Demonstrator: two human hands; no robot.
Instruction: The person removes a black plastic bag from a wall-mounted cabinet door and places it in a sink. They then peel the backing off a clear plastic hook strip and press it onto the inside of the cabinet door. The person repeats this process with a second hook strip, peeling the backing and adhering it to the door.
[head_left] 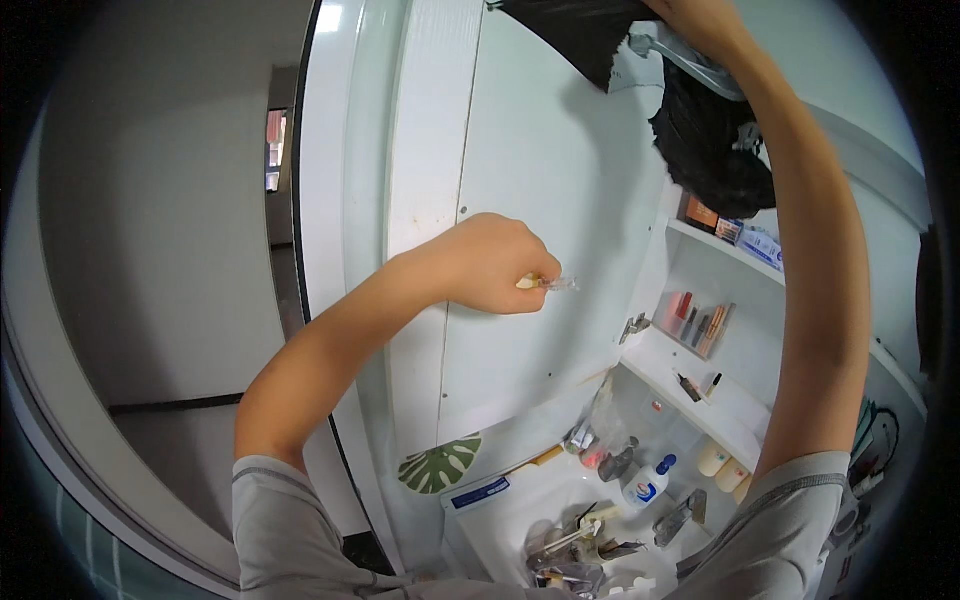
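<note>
My left hand [500, 265] is closed in front of the open white cabinet door [540, 180]. From its fist sticks out a small, clear, narrow plastic piece [563, 284]; a pale yellowish bit shows by the thumb. What the whole thing is cannot be made out. My right arm reaches up to the cabinet's top, where my right hand [695, 22] is cut off by the picture's upper edge, its fingers hidden. Close below that hand are a grey, bar-like object [690, 68] and a crumpled black plastic bag [708, 140]. More black plastic [575, 30] hangs over the door's top.
Boxes [730, 232] stand on the upper shelf, with a clear cosmetics organizer [697, 322] below. Small cosmetics [688, 387] lie lower. A white bottle with a blue cap [648, 482] and cluttered toiletries [580, 545] are around the basin. A leaf-shaped green piece [440, 464] is beneath the door.
</note>
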